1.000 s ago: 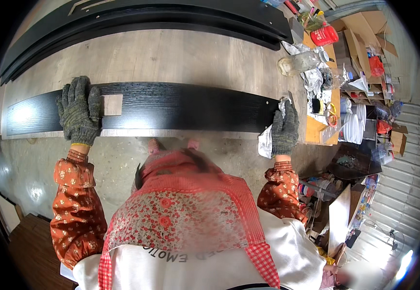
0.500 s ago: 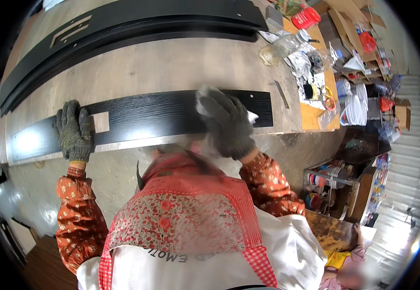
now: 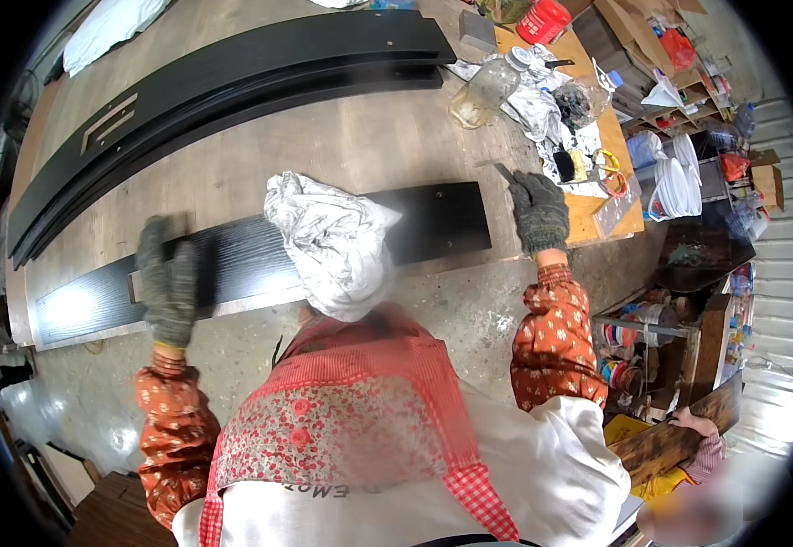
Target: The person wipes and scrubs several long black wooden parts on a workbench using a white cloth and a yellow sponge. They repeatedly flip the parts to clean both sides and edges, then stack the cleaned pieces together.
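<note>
"What lay around?"
"One glass jar point(image 3: 489, 89), one red canister point(image 3: 543, 20), one pair of scissors point(image 3: 611, 171); behind, one black stack point(image 3: 259, 55). One white cloth point(image 3: 332, 242) covered the middle of one black board point(image 3: 446, 219) on the table point(image 3: 232, 155)."
"Hands?"
"Two, gloved. Left hand point(image 3: 168, 283): blurred over the board, fingers extended, unclenched. Right hand point(image 3: 540, 211): at one grey strip point(image 3: 504, 172); whether grasping, I couldn't tell."

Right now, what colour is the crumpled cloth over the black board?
The crumpled cloth is white with greyish folds; it shows best in the head view.
</note>
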The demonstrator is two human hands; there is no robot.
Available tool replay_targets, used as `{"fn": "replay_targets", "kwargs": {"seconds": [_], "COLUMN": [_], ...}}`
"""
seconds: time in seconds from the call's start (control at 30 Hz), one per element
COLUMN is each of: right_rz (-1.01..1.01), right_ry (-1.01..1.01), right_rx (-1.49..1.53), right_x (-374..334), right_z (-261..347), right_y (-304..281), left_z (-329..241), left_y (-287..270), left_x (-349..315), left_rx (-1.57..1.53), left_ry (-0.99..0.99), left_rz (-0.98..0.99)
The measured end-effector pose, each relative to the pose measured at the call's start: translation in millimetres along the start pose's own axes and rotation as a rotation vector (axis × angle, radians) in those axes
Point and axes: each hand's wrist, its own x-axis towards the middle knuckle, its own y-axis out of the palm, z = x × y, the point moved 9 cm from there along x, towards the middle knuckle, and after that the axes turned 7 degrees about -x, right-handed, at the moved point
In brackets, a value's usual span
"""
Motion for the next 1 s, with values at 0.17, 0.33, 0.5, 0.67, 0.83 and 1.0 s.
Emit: {"fn": "replay_targets", "kwargs": {"seconds": [0.17, 0.33, 0.5, 0.67, 0.83, 1.0], "right_rz": [0.116, 0.178, 0.205, 0.282, 0.130, 0.063], "right_ry": [0.022, -0.053, -0.163, -0.171, -0.002, -0.067], "right_rx": [0.041, 0.041, 0.109, 0.025, 0.226, 0.095], "right_x": [-10, -55, -85, -93, -90, -75], "right_z": [-33, -17, -1, -11, -5, 67], "right_y": [-9, -28, -43, -30, -44, -29], "left_z": [-135, -140, -131, -128, -121, -120], "left_y": [123, 184, 177, 173, 162, 158], "left_x": [-11, -25, -24, -26, -27, -28], "left_rx": [0.058, 0.368, 0.292, 0.256, 0.139, 0.109], "left_ry": [0.463, 0.567, 0.638, 0.604, 0.546, 0.463], "left_rz": [0.304, 0.362, 0.291, 0.266, 0.256, 0.251]}}
